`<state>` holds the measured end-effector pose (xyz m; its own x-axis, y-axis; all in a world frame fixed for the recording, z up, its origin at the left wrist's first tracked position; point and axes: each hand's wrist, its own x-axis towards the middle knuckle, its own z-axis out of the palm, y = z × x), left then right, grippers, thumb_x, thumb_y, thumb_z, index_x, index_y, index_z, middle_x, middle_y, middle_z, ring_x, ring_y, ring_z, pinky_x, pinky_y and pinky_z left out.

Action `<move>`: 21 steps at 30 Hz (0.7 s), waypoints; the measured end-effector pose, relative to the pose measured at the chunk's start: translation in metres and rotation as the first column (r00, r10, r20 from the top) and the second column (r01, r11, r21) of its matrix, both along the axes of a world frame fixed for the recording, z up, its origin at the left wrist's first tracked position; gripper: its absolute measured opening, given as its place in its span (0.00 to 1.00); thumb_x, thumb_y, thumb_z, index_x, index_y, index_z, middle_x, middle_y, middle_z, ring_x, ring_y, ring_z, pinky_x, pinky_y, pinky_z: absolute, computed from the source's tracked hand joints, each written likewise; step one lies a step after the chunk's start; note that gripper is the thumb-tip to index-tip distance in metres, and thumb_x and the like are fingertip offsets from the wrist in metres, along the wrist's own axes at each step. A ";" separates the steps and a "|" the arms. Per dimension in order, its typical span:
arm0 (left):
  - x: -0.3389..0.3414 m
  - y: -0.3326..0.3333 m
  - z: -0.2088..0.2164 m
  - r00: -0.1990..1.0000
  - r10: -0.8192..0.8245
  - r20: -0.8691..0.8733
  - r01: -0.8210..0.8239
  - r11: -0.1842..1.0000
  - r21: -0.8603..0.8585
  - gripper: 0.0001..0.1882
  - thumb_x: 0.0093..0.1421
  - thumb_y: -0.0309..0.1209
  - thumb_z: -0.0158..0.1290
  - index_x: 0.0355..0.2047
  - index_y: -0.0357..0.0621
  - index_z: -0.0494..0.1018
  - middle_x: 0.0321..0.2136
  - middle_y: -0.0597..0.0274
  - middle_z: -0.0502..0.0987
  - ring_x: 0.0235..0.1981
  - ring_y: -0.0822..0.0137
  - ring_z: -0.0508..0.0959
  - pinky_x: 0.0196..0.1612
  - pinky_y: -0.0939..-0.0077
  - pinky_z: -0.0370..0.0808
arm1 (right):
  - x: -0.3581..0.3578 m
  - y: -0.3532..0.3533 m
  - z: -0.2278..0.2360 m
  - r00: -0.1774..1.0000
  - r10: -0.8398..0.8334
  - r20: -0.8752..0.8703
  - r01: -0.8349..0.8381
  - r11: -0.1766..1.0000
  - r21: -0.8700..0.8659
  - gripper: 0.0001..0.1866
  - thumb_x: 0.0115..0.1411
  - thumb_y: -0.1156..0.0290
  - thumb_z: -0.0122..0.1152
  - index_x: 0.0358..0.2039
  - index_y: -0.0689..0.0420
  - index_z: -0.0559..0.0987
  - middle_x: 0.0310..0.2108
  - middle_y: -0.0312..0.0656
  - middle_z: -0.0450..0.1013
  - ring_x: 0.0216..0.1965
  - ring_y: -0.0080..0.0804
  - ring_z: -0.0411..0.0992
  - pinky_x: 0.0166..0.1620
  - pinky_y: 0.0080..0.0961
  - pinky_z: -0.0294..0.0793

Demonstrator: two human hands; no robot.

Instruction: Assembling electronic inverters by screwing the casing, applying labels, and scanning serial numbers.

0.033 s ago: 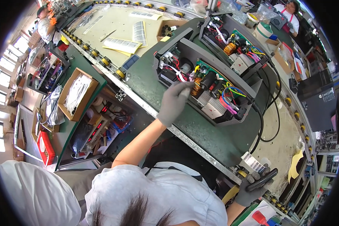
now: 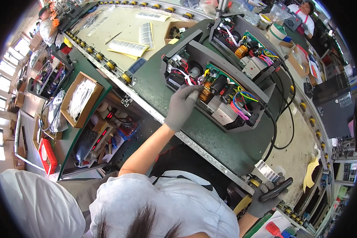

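Observation:
My left hand [image 2: 181,109], in a grey glove, reaches over the near edge of an open grey machine housing [image 2: 222,93]. Its fingers are pinched together beside a copper-wound coil [image 2: 205,92] and the end of a white wire [image 2: 189,80]; what lies between the fingertips is hidden. At the lower right, my gloved right hand [image 2: 261,202] is closed around a long, rounded black object [image 2: 277,189] whose kind I cannot tell. Next to those fingers is a white printed label [image 2: 267,170]. Inside the housing are coloured wires, a green circuit board and a silver heat sink [image 2: 224,113].
A second open housing [image 2: 246,45] stands behind the first on the green mat [image 2: 242,148]. Black cables [image 2: 274,133] hang from the housings' right ends. Label sheets [image 2: 129,47] and a parts carton [image 2: 177,31] lie farther back. Rollers [image 2: 107,63] line the bench. Two people are in the background.

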<state>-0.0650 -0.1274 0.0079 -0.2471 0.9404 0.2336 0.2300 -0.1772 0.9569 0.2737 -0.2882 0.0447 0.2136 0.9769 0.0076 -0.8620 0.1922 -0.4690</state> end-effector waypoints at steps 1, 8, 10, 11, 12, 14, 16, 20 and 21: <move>0.001 0.001 0.005 0.990 0.009 0.144 0.006 0.994 -0.108 0.11 0.60 0.25 0.47 0.41 0.38 0.75 0.31 0.58 0.73 0.29 0.68 0.74 0.34 0.75 0.71 | -0.002 0.001 0.003 1.000 -0.006 0.001 0.006 1.000 0.002 0.22 0.60 0.62 0.57 0.47 0.61 0.62 0.42 0.37 0.65 0.24 0.22 0.62 0.26 0.24 0.71; 0.008 0.004 0.006 0.940 0.172 -0.295 -0.182 0.983 -0.006 0.13 0.58 0.34 0.50 0.42 0.47 0.76 0.38 0.54 0.74 0.36 0.53 0.76 0.37 0.67 0.72 | 0.002 -0.011 -0.003 0.994 -0.100 0.044 0.102 0.994 -0.043 0.27 0.59 0.62 0.58 0.53 0.62 0.61 0.43 0.38 0.66 0.24 0.24 0.64 0.24 0.21 0.70; -0.009 0.013 0.012 0.961 -0.020 -0.275 -0.017 0.991 -0.132 0.16 0.58 0.36 0.50 0.45 0.48 0.74 0.38 0.55 0.75 0.36 0.52 0.76 0.38 0.65 0.72 | 0.000 -0.011 -0.001 0.982 -0.171 0.079 0.178 0.980 -0.093 0.27 0.58 0.62 0.59 0.53 0.62 0.61 0.40 0.37 0.66 0.25 0.25 0.65 0.23 0.19 0.68; -0.012 0.009 0.016 0.923 -0.026 -0.383 -0.030 0.990 -0.140 0.16 0.58 0.37 0.50 0.46 0.49 0.74 0.36 0.55 0.75 0.36 0.52 0.76 0.38 0.64 0.72 | 0.000 -0.011 -0.001 0.983 -0.168 0.077 0.175 0.980 -0.090 0.27 0.58 0.62 0.59 0.53 0.62 0.61 0.40 0.37 0.66 0.25 0.25 0.65 0.23 0.19 0.68; -0.009 0.002 0.021 0.923 -0.022 -0.384 -0.034 0.990 -0.139 0.16 0.58 0.37 0.50 0.46 0.49 0.74 0.36 0.55 0.75 0.36 0.52 0.76 0.38 0.64 0.72 | 0.001 -0.010 -0.002 0.989 -0.133 0.064 0.136 0.989 -0.058 0.26 0.58 0.62 0.58 0.52 0.62 0.62 0.41 0.37 0.66 0.25 0.25 0.66 0.24 0.20 0.69; -0.002 -0.009 0.026 0.847 0.083 -0.525 -0.125 0.991 -0.045 0.15 0.58 0.37 0.49 0.44 0.49 0.75 0.32 0.54 0.76 0.36 0.52 0.76 0.38 0.62 0.72 | 0.001 -0.008 -0.003 0.995 -0.090 0.048 0.091 0.996 -0.025 0.26 0.58 0.63 0.58 0.51 0.62 0.62 0.41 0.37 0.66 0.25 0.25 0.66 0.24 0.20 0.69; -0.011 -0.010 0.026 0.852 0.041 -0.522 -0.048 0.999 -0.001 0.14 0.58 0.36 0.49 0.43 0.49 0.76 0.31 0.54 0.76 0.35 0.53 0.77 0.36 0.64 0.72 | -0.001 -0.009 0.001 0.996 -0.093 -0.015 0.092 0.995 -0.039 0.23 0.59 0.63 0.58 0.48 0.62 0.62 0.45 0.38 0.66 0.24 0.24 0.65 0.24 0.21 0.69; -0.008 -0.031 0.045 0.913 0.161 -0.375 -0.117 0.984 0.137 0.12 0.57 0.31 0.51 0.41 0.49 0.76 0.27 0.57 0.75 0.28 0.55 0.76 0.30 0.69 0.72 | 0.012 -0.011 -0.002 1.000 0.004 -0.020 -0.003 1.000 0.024 0.23 0.60 0.62 0.56 0.49 0.62 0.62 0.49 0.39 0.65 0.23 0.24 0.63 0.24 0.20 0.69; -0.001 -0.037 0.041 0.909 0.189 -0.372 -0.108 0.968 0.227 0.12 0.53 0.29 0.53 0.40 0.50 0.77 0.25 0.59 0.74 0.24 0.58 0.74 0.26 0.71 0.71 | 0.015 -0.013 -0.003 1.000 -0.010 -0.011 0.011 1.000 0.029 0.25 0.60 0.61 0.56 0.51 0.62 0.61 0.49 0.38 0.65 0.23 0.23 0.62 0.25 0.21 0.68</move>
